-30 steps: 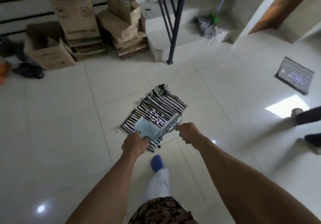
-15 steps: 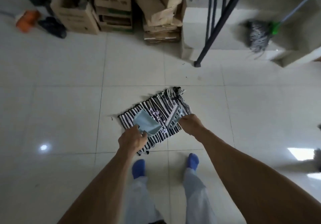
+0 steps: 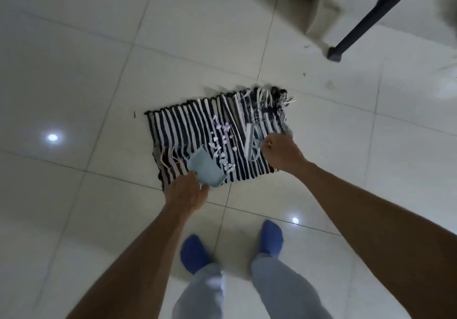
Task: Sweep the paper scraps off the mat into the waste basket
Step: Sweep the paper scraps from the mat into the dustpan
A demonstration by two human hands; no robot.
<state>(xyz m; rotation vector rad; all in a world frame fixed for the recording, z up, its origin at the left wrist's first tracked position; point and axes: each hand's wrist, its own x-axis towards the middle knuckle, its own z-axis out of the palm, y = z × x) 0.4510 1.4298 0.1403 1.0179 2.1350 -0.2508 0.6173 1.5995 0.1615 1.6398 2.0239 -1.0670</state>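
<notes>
A black-and-white striped mat (image 3: 188,130) lies on the tiled floor. Several pale lilac paper scraps (image 3: 222,145) lie in a line down its middle. My left hand (image 3: 185,193) holds a small light-blue dustpan (image 3: 205,169) by its handle, resting on the mat's near edge just left of the scraps. My right hand (image 3: 283,153) grips a small light-blue hand brush (image 3: 251,143) standing on the mat to the right of the scraps. No waste basket is in view.
White glossy floor tiles (image 3: 74,83) surround the mat. A black metal post (image 3: 366,19) slants down to the floor at upper right beside a step edge. Cardboard shows at the top edge. My feet in blue socks (image 3: 270,238) stand just behind the mat.
The camera has tilted down and come closer over the mat. Both hands have lowered, so the dustpan and brush now sit on the mat on either side of the scraps.
</notes>
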